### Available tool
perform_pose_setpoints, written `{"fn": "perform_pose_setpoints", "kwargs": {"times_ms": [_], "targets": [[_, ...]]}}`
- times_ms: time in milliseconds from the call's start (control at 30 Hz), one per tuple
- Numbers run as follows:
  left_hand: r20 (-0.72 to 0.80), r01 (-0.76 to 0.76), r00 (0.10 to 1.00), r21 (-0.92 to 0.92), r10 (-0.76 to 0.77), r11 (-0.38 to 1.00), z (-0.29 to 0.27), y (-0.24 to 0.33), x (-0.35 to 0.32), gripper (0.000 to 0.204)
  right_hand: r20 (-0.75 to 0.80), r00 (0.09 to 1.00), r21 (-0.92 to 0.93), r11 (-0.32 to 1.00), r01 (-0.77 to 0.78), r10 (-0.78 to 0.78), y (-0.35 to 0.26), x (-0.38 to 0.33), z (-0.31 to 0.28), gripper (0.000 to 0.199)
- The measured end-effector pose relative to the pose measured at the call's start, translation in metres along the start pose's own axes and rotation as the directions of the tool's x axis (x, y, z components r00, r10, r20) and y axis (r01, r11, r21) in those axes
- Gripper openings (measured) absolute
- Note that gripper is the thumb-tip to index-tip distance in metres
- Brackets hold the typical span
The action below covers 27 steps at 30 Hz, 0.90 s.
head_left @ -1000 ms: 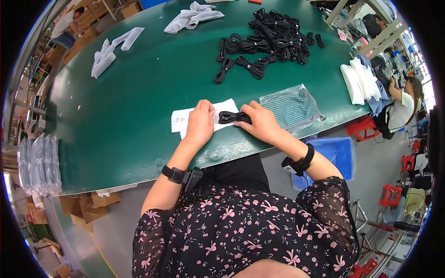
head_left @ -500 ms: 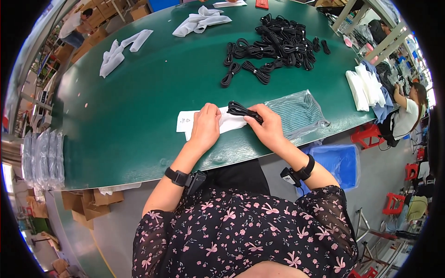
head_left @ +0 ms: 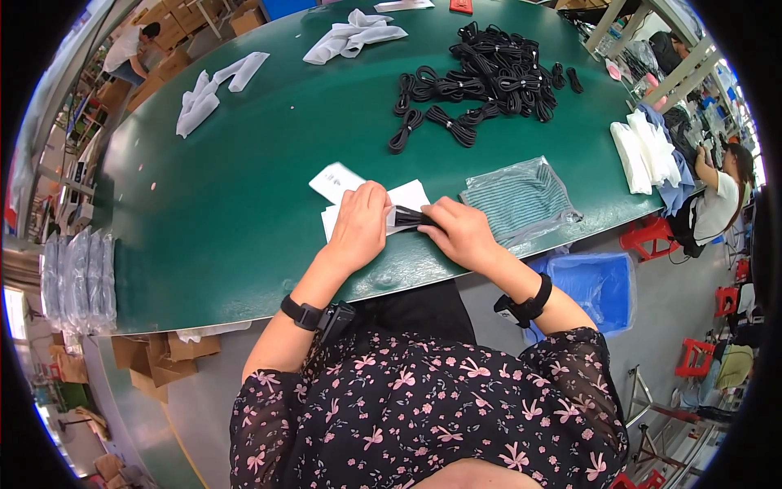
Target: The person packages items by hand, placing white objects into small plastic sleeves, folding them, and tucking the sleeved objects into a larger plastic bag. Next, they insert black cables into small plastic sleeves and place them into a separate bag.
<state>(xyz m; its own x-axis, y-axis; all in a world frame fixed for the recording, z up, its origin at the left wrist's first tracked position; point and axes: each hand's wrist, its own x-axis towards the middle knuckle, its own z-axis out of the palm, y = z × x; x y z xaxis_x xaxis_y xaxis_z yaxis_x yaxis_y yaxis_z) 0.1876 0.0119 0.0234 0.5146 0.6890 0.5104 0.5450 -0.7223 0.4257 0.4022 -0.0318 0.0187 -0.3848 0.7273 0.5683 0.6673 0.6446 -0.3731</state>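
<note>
My right hand [head_left: 458, 231] is closed round a bundled black cable [head_left: 410, 218], whose looped end points left. That end lies against the opening of a thin white sleeve [head_left: 393, 231], and I cannot tell how deep it reaches inside. My left hand [head_left: 363, 218] pinches the sleeve and covers most of it. White paper [head_left: 410, 194] shows behind the two hands. A white printed card [head_left: 336, 182] sticks out beyond my left fingers, tilted. Right of my right hand, a clear plastic bag with a green striped item [head_left: 521, 200] lies flat on the table.
A heap of bundled black cables [head_left: 501, 73] sits at the far right of the green table [head_left: 236, 204]. Crumpled white sleeves [head_left: 354, 37] lie at the back. Bagged packs [head_left: 77, 281] line the left edge. A blue bin [head_left: 590, 289] stands below the right edge. Other people work farther off.
My right hand has lowered the cable so its looped end meets the white sleeve at my left hand. The printed card has shifted and tilted, and more white paper shows behind my hands.
</note>
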Motion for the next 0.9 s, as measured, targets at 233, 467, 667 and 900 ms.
{"fn": "perform_pose_setpoints", "kwargs": {"times_ms": [233, 467, 667, 900], "targets": [[0.014, -0.142, 0.990, -0.078, 0.144, 0.987, -0.016, 0.004, -0.001, 0.018, 0.399, 0.742, 0.408, 0.620, -0.670, 0.539, -0.015, 0.011, -0.005, 0.021], [-0.032, -0.087, 0.996, -0.188, 0.083, 0.978, -0.028, 0.002, 0.002, 0.018, 0.040, 0.978, 0.196, 0.958, -0.207, 0.203, -0.028, 0.018, 0.009, 0.023], [-0.093, -0.095, 0.993, -0.188, 0.078, 0.978, -0.037, -0.001, 0.015, 0.015, -0.080, 0.993, 0.284, 0.957, -0.062, 0.088, -0.030, 0.045, 0.013, 0.032], [-0.091, 0.206, 0.937, -0.635, -0.337, 0.745, -0.052, -0.039, 0.034, 0.010, -0.153, 0.946, 0.455, 0.870, -0.189, 0.286, -0.010, 0.082, 0.016, 0.032]]}}
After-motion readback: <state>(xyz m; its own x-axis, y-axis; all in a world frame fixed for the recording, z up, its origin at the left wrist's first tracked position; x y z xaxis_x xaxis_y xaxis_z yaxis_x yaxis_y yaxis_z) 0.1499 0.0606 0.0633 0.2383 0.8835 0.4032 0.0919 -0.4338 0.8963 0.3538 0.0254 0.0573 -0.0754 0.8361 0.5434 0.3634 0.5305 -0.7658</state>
